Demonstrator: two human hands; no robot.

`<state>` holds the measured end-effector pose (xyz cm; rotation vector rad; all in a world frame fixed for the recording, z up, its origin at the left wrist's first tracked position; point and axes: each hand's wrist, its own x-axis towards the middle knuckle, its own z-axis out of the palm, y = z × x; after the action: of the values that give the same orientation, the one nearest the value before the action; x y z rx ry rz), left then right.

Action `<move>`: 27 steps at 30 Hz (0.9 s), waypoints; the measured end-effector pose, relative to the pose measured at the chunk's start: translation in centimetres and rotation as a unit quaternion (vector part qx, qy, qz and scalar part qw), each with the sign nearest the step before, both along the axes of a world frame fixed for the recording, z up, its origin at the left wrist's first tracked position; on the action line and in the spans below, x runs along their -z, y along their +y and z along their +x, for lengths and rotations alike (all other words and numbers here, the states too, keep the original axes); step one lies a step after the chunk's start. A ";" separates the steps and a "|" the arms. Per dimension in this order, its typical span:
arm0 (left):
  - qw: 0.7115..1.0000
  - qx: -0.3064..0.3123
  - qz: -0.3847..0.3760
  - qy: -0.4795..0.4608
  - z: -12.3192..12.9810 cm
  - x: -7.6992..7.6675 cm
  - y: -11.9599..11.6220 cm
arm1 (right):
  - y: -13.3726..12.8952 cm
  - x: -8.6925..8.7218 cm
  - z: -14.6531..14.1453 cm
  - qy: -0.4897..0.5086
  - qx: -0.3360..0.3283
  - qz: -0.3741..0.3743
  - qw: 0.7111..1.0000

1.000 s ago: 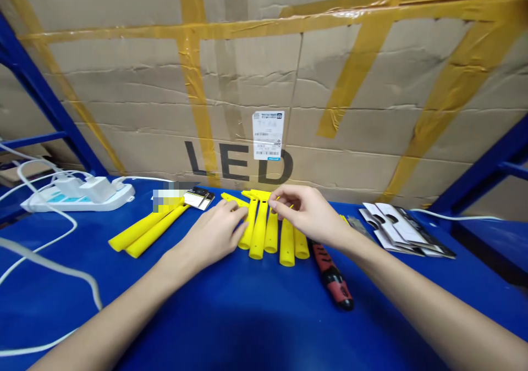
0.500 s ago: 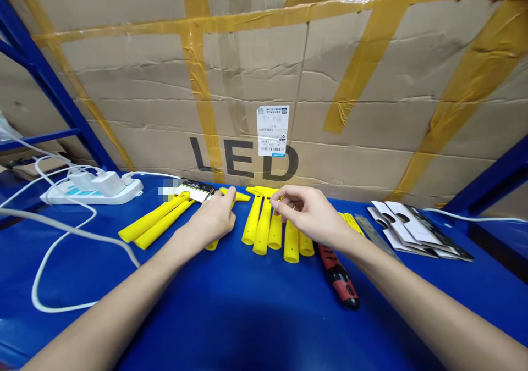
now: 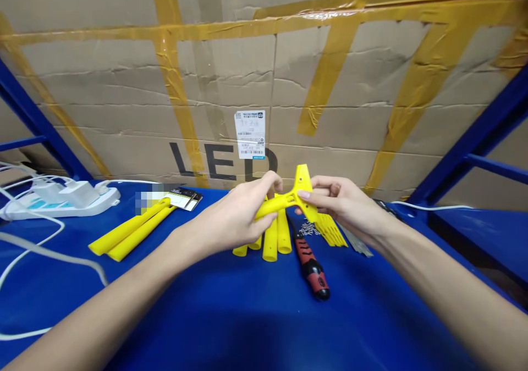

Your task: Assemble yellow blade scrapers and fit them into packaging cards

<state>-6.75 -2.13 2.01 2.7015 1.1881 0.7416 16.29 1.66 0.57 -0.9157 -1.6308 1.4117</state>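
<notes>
A yellow T-shaped plastic handle (image 3: 303,181) is held above the table between both hands. My left hand (image 3: 231,217) wraps round its tubular grip, and my right hand (image 3: 346,200) pinches the wide flat head between thumb and fingers. Below, several more yellow handles (image 3: 270,244) lie side by side, partly hidden by my left hand. A red and black tool handle (image 3: 311,266) rests to their right, with a heap of small silvery pieces (image 3: 307,228) by its far end. Flat yellow toothed or stacked strips (image 3: 332,232) and thin grey strips (image 3: 358,244) lie under my right hand.
Two yellow handles (image 3: 127,231) and black-and-white cards (image 3: 183,199) lie on the left. A white power strip (image 3: 97,198) with plugs and loose cables stands at the far left. Behind the blue table (image 3: 206,316) rises a large taped cardboard box (image 3: 231,90), with blue frame posts at both sides.
My left hand has lifted a yellow handle and moved right; my right hand has taken its head. The view has turned right, and my right arm now covers most of the cards on that side.
</notes>
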 end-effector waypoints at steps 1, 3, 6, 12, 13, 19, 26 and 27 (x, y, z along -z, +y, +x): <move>1.000 -0.003 -0.012 0.009 1.0 -0.4 0.0 | -0.2 -0.1 1.0 -0.006 -0.003 -0.018 1.000; 0.999 -0.011 -0.021 0.040 2.9 -1.2 0.2 | -0.3 -0.1 2.8 -0.009 0.008 -0.036 0.999; 0.995 -0.009 -0.015 0.101 5.4 -2.0 0.8 | 0.0 0.5 5.7 -0.032 0.112 0.019 0.993; 0.981 -0.031 -0.034 0.190 8.1 -1.5 1.9 | -0.2 3.0 10.1 -0.357 0.256 0.214 0.872; 0.978 -0.033 -0.042 0.203 8.2 -1.1 2.0 | -0.4 3.3 10.3 -0.410 0.247 0.219 0.850; 0.969 -0.012 -0.079 0.234 7.8 0.1 2.7 | -0.9 4.1 9.8 -0.560 0.217 0.171 0.781; 0.970 -0.004 -0.083 0.230 7.6 0.1 3.1 | -0.6 4.7 9.4 -0.611 0.203 0.167 0.747; 0.970 -0.002 -0.081 0.229 7.6 0.1 3.1 | -0.6 4.7 9.4 -0.613 0.202 0.167 0.745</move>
<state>0.84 0.99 1.95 2.8084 1.2686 0.0043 25.68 1.06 -4.15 -2.0273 -2.2164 0.0230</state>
